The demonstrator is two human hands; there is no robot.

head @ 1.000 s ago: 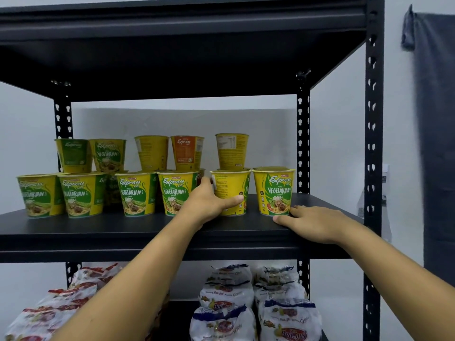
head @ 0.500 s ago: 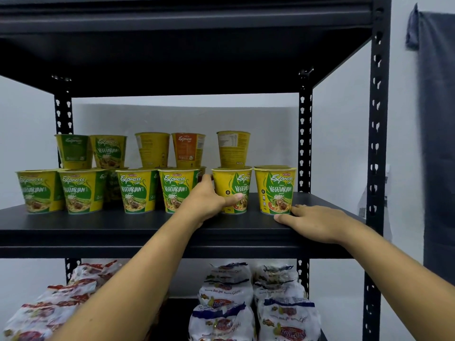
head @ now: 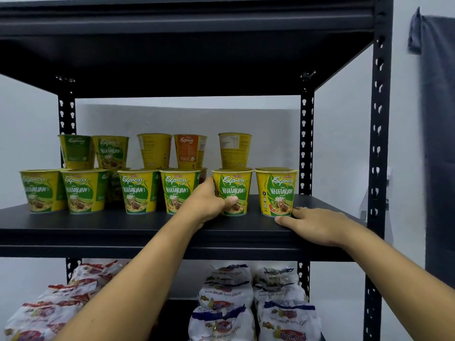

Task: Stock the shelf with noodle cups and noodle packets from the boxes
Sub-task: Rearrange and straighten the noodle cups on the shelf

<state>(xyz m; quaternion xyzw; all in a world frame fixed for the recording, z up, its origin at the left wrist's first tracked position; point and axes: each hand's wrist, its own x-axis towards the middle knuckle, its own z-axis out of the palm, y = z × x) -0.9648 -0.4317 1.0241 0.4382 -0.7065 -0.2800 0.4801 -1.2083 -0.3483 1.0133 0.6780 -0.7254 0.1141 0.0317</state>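
Head view: the left hand (head: 206,205) grips a noodle cup (head: 234,190) that stands upright in the front row on the middle shelf (head: 147,225), second from the right end. The thumb (head: 231,200) lies across the printed front low down. The fingers curl round the cup's left side and back, mostly hidden. The right hand (head: 317,225) lies palm down on the shelf, relaxed and grasping nothing, with its fingers (head: 299,210) touching the foot of the end cup (head: 275,193).

The cup is probably light, with a thin wall that would dent under a hard squeeze and a sealed lid best left alone. A gentle hold round the lower wall, as here, suits it. Its narrow foot means it could tip if nudged near the rim, and its neighbours stand just beside it.

More cups (head: 234,151) stand on a second tier behind. Noodle packets (head: 221,303) are piled on the shelf below.
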